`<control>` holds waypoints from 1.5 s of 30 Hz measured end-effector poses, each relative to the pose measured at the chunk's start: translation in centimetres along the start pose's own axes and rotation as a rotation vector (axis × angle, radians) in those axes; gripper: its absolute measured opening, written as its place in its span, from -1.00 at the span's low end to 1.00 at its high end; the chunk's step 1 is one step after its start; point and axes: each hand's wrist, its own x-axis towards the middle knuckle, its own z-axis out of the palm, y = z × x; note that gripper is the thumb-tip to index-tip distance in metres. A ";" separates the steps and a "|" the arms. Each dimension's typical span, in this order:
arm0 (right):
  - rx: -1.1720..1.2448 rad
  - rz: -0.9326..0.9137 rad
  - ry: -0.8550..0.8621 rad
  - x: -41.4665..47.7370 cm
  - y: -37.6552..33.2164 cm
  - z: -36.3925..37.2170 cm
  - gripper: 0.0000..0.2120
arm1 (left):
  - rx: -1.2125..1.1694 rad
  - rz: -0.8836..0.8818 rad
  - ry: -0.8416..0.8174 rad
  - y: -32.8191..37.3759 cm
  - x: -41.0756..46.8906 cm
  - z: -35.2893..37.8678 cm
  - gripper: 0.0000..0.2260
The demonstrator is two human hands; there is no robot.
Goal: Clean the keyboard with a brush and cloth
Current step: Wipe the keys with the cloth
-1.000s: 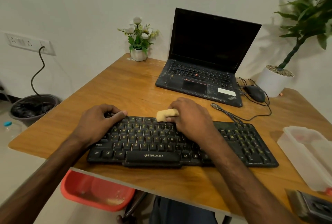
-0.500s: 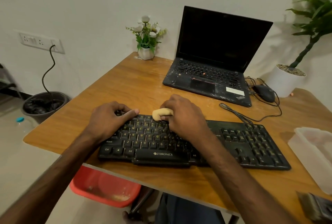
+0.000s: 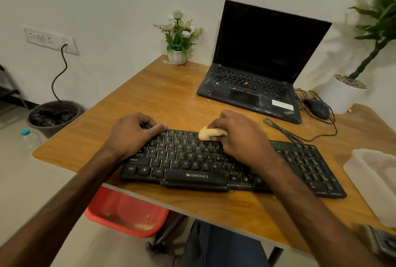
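The step in hand, as I judge it, is wiping the keys with the cloth (image 3: 211, 134). To do it well, the right hand (image 3: 244, 138) should press lightly and draw the cloth along one row at a time, so that dust goes off the edge and not down between the keys. A hard push only drives dirt into the gaps. The left hand (image 3: 132, 136) should hold the keyboard (image 3: 192, 160) firm, otherwise it can slide on the smooth table (image 3: 171, 99). A folded edge of the cloth reaches between rows better than a flat pad.

The keyboard lies on the near part of the table. The left hand grips its far left corner, with the fingers curled over the far edge and the thumb stretched to the right along the top row. The right hand is over the middle of the far rows, and its fingers are curled and clamped on the cloth. The cloth is a small yellowish bundle. It comes out at the left side of these fingers and touches the top rows of keys. How much of it is hidden inside the palm I cannot tell. At the near right corner a dark, blurred thing (image 3: 383, 242) lies on the table, perhaps the brush, and neither hand touches it
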 end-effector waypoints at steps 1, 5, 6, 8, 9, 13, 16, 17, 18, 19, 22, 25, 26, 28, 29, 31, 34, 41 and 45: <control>0.019 -0.012 0.011 0.6 -1.0 0.5 -0.70 | 0.003 0.001 -0.003 0.0 0.0 0.0 -0.71; 0.073 -0.064 0.029 2.6 -4.0 1.2 -0.73 | 0.014 -0.002 -0.006 0.0 -0.1 -0.2 -0.71; 0.054 -0.078 0.020 2.7 -4.1 1.1 -0.73 | 0.010 -0.005 -0.012 0.0 -0.1 -0.3 -0.71; -0.014 -0.088 -0.004 2.1 -3.3 0.4 -0.72 | 0.006 -0.006 -0.022 -0.1 -0.2 -0.4 -0.70; -0.061 -0.072 -0.014 1.6 -2.5 0.0 -0.72 | 0.009 -0.002 -0.024 -0.1 -0.2 -0.4 -0.69; -0.198 0.020 -0.028 -0.5 0.0 -1.3 -0.69 | 0.022 0.000 -0.026 0.0 -0.1 -0.4 -0.71; -0.208 0.011 -0.006 -0.1 -1.7 -0.8 -0.70 | 0.021 0.003 -0.019 0.0 -0.2 -0.2 -0.71; -0.197 -0.009 0.007 0.5 -2.5 -0.4 -0.71 | 0.015 0.002 -0.022 0.0 -0.2 -0.2 -0.71; -0.172 -0.026 0.017 0.9 -3.2 -0.1 -0.71 | 0.013 -0.001 -0.023 0.0 -0.2 -0.2 -0.72; -0.141 -0.036 0.019 1.4 -3.7 0.1 -0.70 | 0.012 -0.002 -0.021 -0.1 -0.2 -0.3 -0.72; -0.054 -0.059 0.023 1.8 -3.6 0.4 -0.67 | -0.016 -0.020 -0.016 -0.2 -0.2 -0.5 -0.71; -0.044 -0.079 0.007 0.8 -2.0 0.0 -0.66 | -0.012 -0.018 -0.015 -0.2 -0.2 -0.5 -0.71; -0.060 -0.067 -0.002 0.4 -1.1 -0.3 -0.66 | -0.005 -0.019 -0.019 -0.1 -0.2 -0.5 -0.71; -0.102 -0.005 -0.019 -0.5 0.9 -1.1 -0.66 | -0.005 -0.024 -0.018 -0.1 -0.1 -0.4 -0.71; -0.126 0.035 -0.030 -0.8 1.8 -1.4 -0.67 | -0.007 -0.024 -0.011 -0.1 -0.1 -0.4 -0.72; -0.125 0.104 -0.042 -1.0 2.6 -1.7 -0.69 | -0.006 -0.018 0.002 -0.2 -0.2 -0.3 -0.72; 0.053 0.088 0.044 0.0 1.1 -1.7 -0.65 | -0.024 -0.013 -0.003 -0.2 -0.3 -0.3 -0.72; 0.012 -0.121 0.003 1.6 -2.8 0.4 -0.70 | -0.041 -0.012 -0.001 0.0 -0.3 -0.3 -0.72; -0.055 -0.075 -0.028 0.2 0.2 -0.4 -0.70 | -0.035 -0.016 -0.007 -0.1 -0.3 -0.3 -0.73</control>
